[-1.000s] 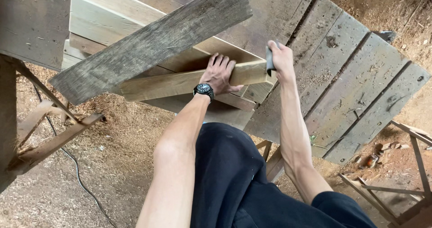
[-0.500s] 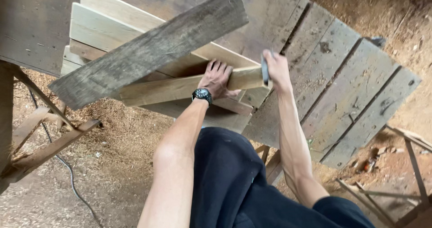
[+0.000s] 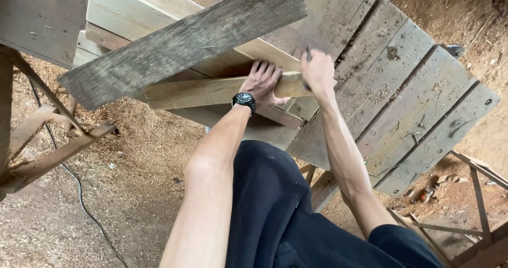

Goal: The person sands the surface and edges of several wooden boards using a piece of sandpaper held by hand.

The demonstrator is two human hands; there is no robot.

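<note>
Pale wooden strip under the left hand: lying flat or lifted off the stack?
Flat. The pale wooden strip rests on the stacked boards, pressed down by the left hand; the right hand grips a dark tool at its end.

Left hand [image 3: 264,83] presses pale plank [image 3: 206,91]; right hand [image 3: 317,69] grips dark tool [image 3: 307,52].

The right hand [image 3: 317,69] is motion-blurred, and the thin dark tool [image 3: 308,53] it grips is mostly hidden in the fist, its kind unclear. The weathered grey plank [image 3: 185,40] covers the pale boards beneath; the picture's top edge cuts off the grey wooden bench [image 3: 413,104].
</note>
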